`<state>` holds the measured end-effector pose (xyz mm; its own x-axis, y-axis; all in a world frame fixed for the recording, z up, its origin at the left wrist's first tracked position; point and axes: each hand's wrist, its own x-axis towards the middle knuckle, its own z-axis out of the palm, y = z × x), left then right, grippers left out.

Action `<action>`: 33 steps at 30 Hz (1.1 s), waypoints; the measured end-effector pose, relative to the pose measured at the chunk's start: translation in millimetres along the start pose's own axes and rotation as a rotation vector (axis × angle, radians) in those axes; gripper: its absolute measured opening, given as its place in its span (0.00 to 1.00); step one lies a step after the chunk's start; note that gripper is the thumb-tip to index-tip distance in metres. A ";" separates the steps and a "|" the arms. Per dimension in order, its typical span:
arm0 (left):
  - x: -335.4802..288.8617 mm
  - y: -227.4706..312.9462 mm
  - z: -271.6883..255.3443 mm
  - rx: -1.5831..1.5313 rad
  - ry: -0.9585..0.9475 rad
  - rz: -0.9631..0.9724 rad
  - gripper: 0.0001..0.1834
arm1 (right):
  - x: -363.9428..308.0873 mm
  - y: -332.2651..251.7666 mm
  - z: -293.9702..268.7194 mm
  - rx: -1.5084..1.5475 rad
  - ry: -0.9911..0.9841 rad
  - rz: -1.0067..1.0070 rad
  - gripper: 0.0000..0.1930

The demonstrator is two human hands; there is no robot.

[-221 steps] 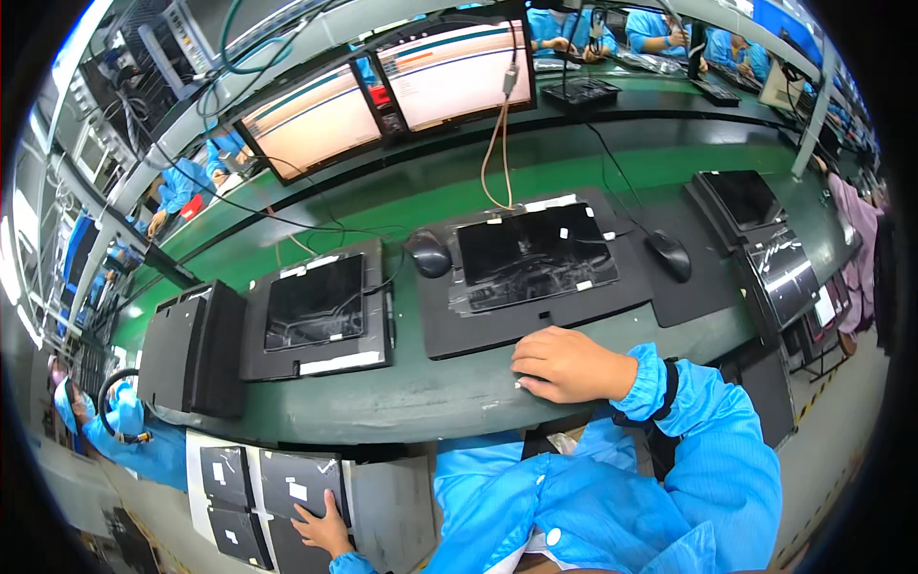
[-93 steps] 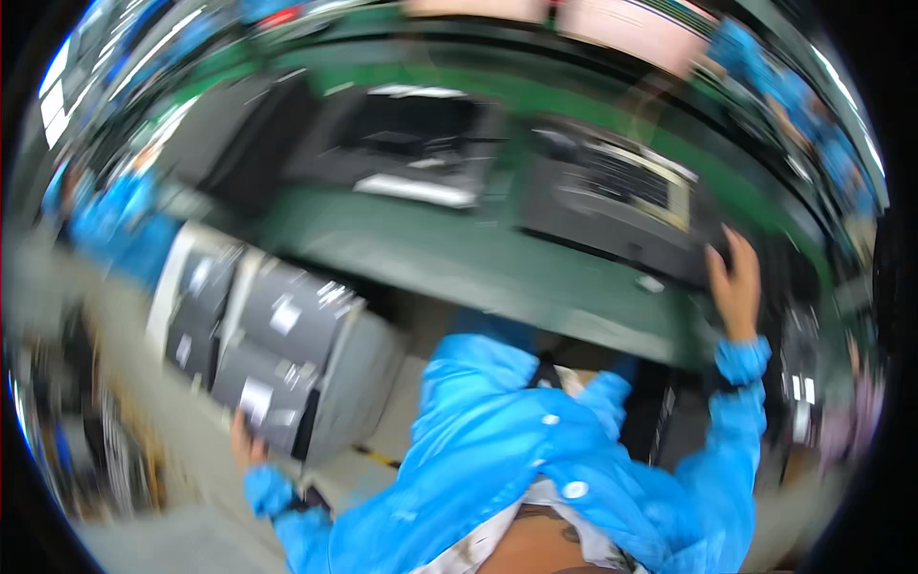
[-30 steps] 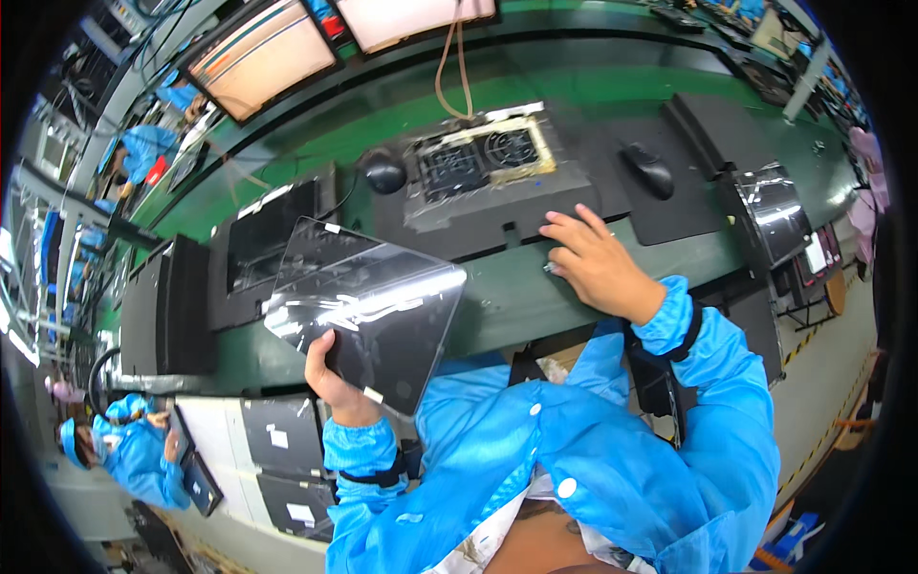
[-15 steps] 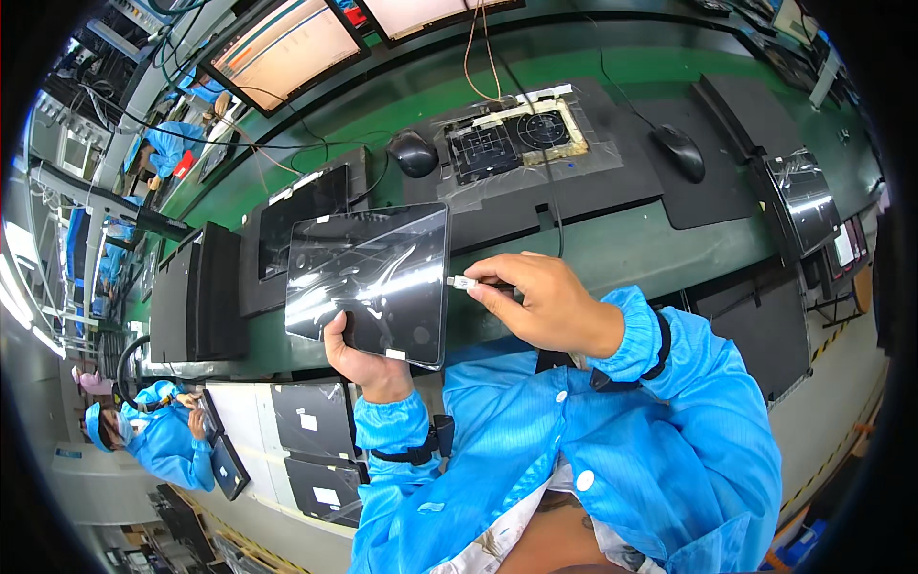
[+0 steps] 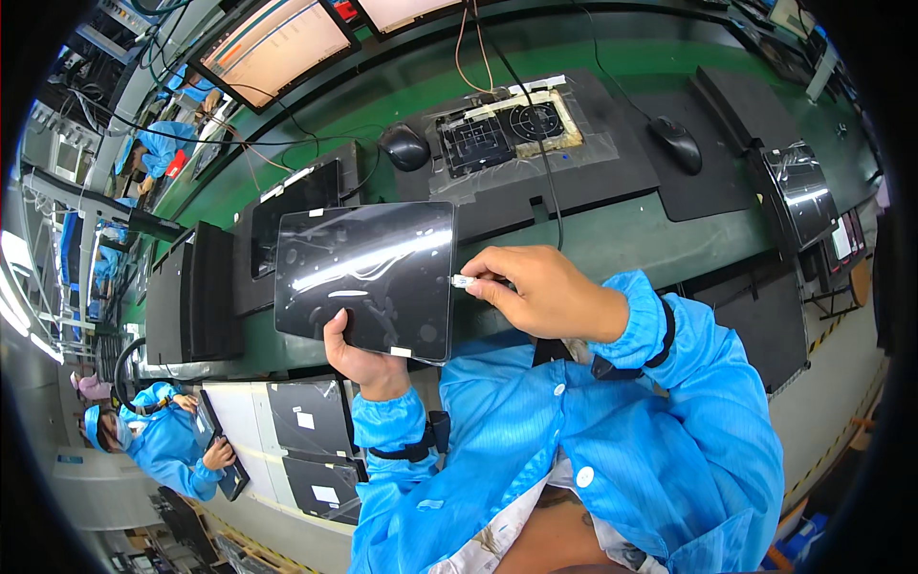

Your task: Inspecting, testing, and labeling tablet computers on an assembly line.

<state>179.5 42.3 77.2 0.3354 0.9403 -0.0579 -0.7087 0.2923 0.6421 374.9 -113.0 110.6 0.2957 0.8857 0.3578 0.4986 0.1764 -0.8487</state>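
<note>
A black tablet [image 5: 368, 273] with a glossy film-covered screen is held up in front of me, small white tabs on its edges. My left hand [image 5: 366, 356] grips its lower edge, thumb on the screen and the other fingers hidden behind. At the tablet's right edge, my right hand [image 5: 545, 289] pinches a white cable plug [image 5: 463, 281] between thumb and fingers. The plug's tip meets the edge; I cannot tell how deep it sits. The dark cable [image 5: 552, 182] comes down over the bench behind my right hand.
On the green bench stand a taped black fixture [image 5: 512, 129], two black mice, the left mouse [image 5: 404, 147] and the right mouse [image 5: 675, 144], and black foam blocks [image 5: 196, 297]. Another tablet [image 5: 803, 194] rests at the right. Monitors [image 5: 277, 50] stand behind. A co-worker [image 5: 158, 440] sits at lower left.
The tablet has turned slightly to face me more squarely, and its reflections have shifted. The plug has come closer against its right edge. The co-worker's hand has moved down onto a dark device.
</note>
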 end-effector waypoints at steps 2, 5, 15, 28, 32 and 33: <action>-1.3 0.6 -0.2 0.006 -0.019 -0.030 0.21 | 3.9 0.0 -4.4 -0.094 -0.065 -0.059 0.10; -0.7 2.8 -2.3 0.000 -0.091 -0.033 0.22 | 14.3 0.9 1.8 -0.271 0.125 -0.325 0.08; -26.4 -21.8 38.2 0.181 -0.174 -0.043 0.22 | -15.8 7.1 33.4 1.294 0.030 0.521 0.24; -4.3 -41.9 40.8 -0.599 -0.372 -0.703 0.29 | -22.1 37.1 -35.5 1.308 0.343 0.451 0.21; -5.1 -56.3 31.9 -0.257 -0.207 -0.560 0.19 | -33.9 40.4 -54.7 1.224 0.367 0.426 0.20; -3.7 -60.0 35.3 -0.122 -0.191 -0.471 0.15 | -37.0 42.5 -59.3 1.223 0.373 0.422 0.20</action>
<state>242.7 15.1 65.9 0.7346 0.6566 -0.1710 -0.5169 0.7048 0.4858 433.4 -163.7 84.4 0.5452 0.8326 -0.0977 -0.6683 0.3613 -0.6503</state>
